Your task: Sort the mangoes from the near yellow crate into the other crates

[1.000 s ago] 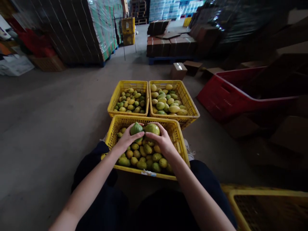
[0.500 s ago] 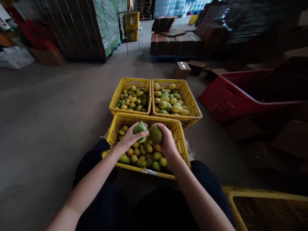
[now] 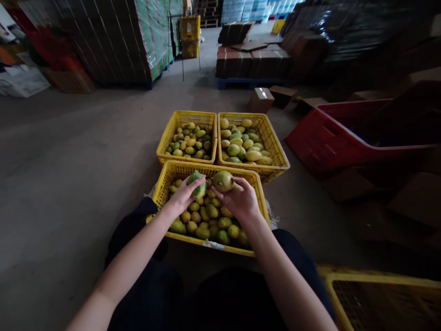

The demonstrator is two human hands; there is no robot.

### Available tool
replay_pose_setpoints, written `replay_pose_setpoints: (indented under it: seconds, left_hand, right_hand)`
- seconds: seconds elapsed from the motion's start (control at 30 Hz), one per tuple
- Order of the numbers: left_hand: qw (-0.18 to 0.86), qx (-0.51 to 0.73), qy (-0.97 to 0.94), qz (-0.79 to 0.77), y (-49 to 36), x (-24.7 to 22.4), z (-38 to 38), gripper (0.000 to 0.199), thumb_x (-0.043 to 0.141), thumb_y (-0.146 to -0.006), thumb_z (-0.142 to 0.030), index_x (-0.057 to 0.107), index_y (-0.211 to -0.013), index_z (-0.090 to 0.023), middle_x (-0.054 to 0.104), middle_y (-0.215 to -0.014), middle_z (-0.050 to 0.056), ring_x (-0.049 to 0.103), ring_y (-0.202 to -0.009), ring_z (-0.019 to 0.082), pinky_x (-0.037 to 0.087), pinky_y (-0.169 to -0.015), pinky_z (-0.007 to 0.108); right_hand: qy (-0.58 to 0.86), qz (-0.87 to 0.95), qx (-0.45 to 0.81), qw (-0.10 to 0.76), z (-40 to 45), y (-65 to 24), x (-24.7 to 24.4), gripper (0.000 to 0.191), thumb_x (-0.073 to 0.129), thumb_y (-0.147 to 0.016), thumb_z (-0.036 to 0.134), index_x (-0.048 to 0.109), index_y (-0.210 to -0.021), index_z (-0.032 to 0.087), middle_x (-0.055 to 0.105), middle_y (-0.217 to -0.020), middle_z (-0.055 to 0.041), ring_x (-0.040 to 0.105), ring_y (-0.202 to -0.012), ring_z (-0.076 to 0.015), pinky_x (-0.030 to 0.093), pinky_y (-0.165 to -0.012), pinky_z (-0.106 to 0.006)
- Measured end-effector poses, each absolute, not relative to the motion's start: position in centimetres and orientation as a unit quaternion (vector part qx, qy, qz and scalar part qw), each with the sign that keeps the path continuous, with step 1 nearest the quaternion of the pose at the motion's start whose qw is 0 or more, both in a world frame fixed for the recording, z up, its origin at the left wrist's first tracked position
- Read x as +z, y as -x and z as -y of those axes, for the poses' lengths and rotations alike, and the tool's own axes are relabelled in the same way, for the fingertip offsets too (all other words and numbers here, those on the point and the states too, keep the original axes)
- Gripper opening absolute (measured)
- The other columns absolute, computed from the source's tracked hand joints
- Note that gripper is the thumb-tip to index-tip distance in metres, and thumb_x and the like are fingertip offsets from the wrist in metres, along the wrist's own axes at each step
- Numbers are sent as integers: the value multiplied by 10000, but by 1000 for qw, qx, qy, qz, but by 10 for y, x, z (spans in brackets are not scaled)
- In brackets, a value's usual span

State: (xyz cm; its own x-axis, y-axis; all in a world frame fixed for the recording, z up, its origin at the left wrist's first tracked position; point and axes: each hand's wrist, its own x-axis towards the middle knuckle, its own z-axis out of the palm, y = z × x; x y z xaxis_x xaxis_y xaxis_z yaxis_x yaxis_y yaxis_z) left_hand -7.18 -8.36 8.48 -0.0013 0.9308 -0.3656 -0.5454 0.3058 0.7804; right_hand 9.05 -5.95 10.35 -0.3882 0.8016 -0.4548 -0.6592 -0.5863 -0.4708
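My left hand (image 3: 184,195) is closed around a dark green, pointed fruit (image 3: 197,185). Beside it, my right hand (image 3: 243,198) holds a yellow-green oval fruit (image 3: 223,181) between thumb and fingers. Both fruits are held above a yellow crate (image 3: 265,207) of green and yellow fruit, which stands between my knees. Directly beyond are two more yellow crates: the left one (image 3: 161,149) holds smaller fruit, and the right one (image 3: 280,154) holds larger fruit.
A red bin (image 3: 317,133) stands at the right, near cardboard pieces. Part of another yellow crate (image 3: 339,276) shows at the lower right. A small carton (image 3: 261,100), stacked flat cardboard (image 3: 251,62) and a wrapped pallet load (image 3: 151,41) are farther back.
My right hand has turned palm up, and its fruit now shows a lighter, yellower side. My left hand has shifted slightly left with the green fruit, which is tilted differently.
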Motion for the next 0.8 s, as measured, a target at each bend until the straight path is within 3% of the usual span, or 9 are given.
replay_pose_setpoints:
  seconds: [0.13,0.2,0.33,0.43,0.53,0.63,0.8]
  left_hand:
    - [700,549,-155,-430,73,89,82,277,744,-709,-306,656,-910,-136,675,-791,33,622,-650,121,485,-579,214]
    - [719,549,-121,-409,75,91,81,227,625,-804,-332,648,-894,-124,681,-771,55,627,-619,134,496,-555,230]
    - [730,546,-65,-405,77,98,81,320,403,-904,-310,643,-868,-102,681,-711,88,640,-595,160,522,-552,260]
    - [735,534,-59,-415,78,102,81,336,391,-915,-316,646,-921,-99,690,-714,90,639,-572,161,514,-531,254]
    - [737,524,-75,-421,78,104,81,352,382,-928,-335,638,-1006,-106,695,-718,79,622,-523,149,487,-483,236]
    - [735,521,-91,-424,79,102,81,361,369,-937,-345,632,-1048,-124,695,-709,61,606,-487,136,473,-462,226]
    - [715,538,-101,-435,79,94,80,331,458,-902,-367,650,-1066,-152,693,-695,33,600,-497,130,463,-462,226]
  right_hand:
    - [335,128,823,441,57,-93,100,137,576,-791,227,653,-892,178,747,-800,-55,698,-717,-199,587,-663,-308]
    - [346,141,824,426,57,-93,99,153,586,-820,294,662,-878,175,739,-755,-45,679,-640,-176,566,-599,-275]
    - [356,149,828,408,58,-89,101,292,569,-845,460,667,-801,188,698,-643,-16,607,-517,-146,454,-425,-234]
    - [354,142,834,398,58,-88,101,346,560,-853,505,673,-778,186,692,-640,-16,598,-525,-136,421,-412,-221]
    - [347,166,825,414,58,-87,97,275,622,-828,471,680,-810,202,717,-710,-4,621,-582,-131,457,-474,-222]
    - [343,224,808,424,58,-85,93,218,701,-768,419,683,-852,218,731,-763,3,640,-629,-140,493,-531,-235]
    - [365,297,771,430,65,-81,96,298,826,-625,335,667,-840,203,721,-798,1,653,-652,-147,541,-530,-234]
